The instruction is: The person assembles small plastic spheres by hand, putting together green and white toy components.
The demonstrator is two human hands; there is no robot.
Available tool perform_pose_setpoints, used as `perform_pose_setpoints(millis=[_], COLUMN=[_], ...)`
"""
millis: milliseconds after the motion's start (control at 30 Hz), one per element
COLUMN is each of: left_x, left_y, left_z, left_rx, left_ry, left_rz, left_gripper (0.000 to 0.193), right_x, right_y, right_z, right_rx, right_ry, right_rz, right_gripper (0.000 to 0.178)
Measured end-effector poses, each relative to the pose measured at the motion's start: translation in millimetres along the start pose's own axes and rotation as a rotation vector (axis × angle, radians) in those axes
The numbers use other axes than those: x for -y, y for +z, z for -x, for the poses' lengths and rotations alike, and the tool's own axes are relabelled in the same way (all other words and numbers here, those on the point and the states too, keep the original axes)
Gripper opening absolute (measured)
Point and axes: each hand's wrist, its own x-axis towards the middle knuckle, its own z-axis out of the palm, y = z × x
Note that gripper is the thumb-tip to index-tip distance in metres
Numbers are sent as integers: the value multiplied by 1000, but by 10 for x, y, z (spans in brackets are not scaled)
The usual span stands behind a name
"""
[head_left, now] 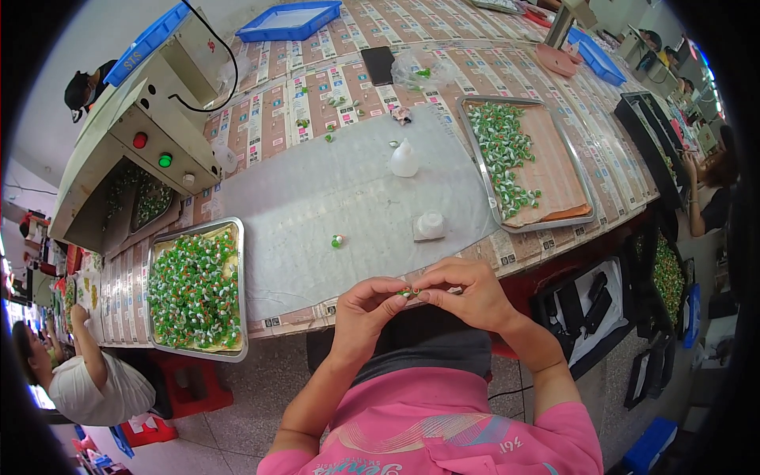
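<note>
At the table's near edge, my left hand (364, 310) and my right hand (475, 297) meet fingertip to fingertip. Both pinch tiny green pieces (408, 293); their exact kind is too small to make out. On the translucent sheet (301, 229) ahead lies a single small green, white and orange piece (338, 241). A white squeeze bottle (404, 160) stands farther back. Nearer my right hand is a round white container (430, 225) on a small flat base. To the left, a metal tray (241, 285) is heaped with green, white and orange pieces.
A second metal tray (587, 186), part filled with green-white pieces, lies at right. A beige machine (119, 150) with red and green buttons stands at left. Farther back are a dark phone-like slab (378, 66), a plastic bag (423, 71) and a blue tray (289, 33). Other people sit on both sides.
</note>
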Motion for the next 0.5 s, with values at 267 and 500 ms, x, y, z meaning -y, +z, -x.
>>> perform_pose_setpoints(millis=[267,500], left_x=[13,71], left_y=[15,86], left_z=[-18,19], left_rx=[18,-11], left_ry=[195,317], left_rz=[-192,-342], left_gripper=[17,22], right_x=[-34,-178], right_y=[-9,77], right_z=[13,111], right_rx=[8,-79], right_ry=[-12,-28], right_rz=[-10,-76], right_gripper=[18,16])
